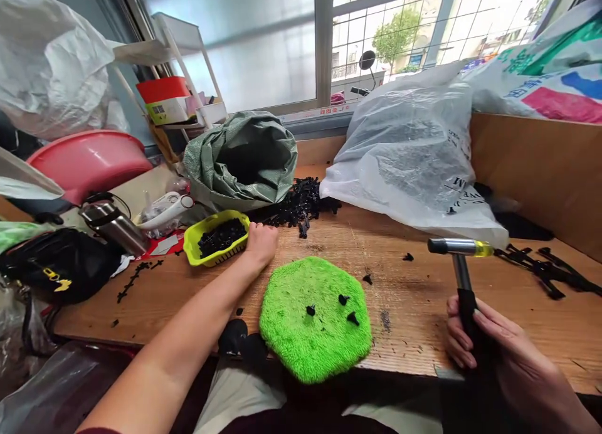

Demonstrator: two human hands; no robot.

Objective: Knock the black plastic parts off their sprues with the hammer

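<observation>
My left hand [261, 244] lies curled on the wooden table [404, 296], its fingertips beside the corner of a lime-yellow plastic basket [215, 238] filled with small black plastic parts. My right hand [489, 352] is closed around the black grip of a small hammer [461, 264], whose steel head with a yellow tip points up and left. Between my hands lies a bright green microfiber pad [315, 321]. Three black plastic fasteners [343, 299] stand in its pile. A heap of black plastic parts [301, 205] lies beyond the basket.
An open green woven sack [242, 161] and a bulging white plastic bag [404, 158] stand at the back of the table. Black plastic runners [545, 271] lie at the right. A steel flask [113, 227], black bag [56, 264] and pink basin [89, 161] crowd the left.
</observation>
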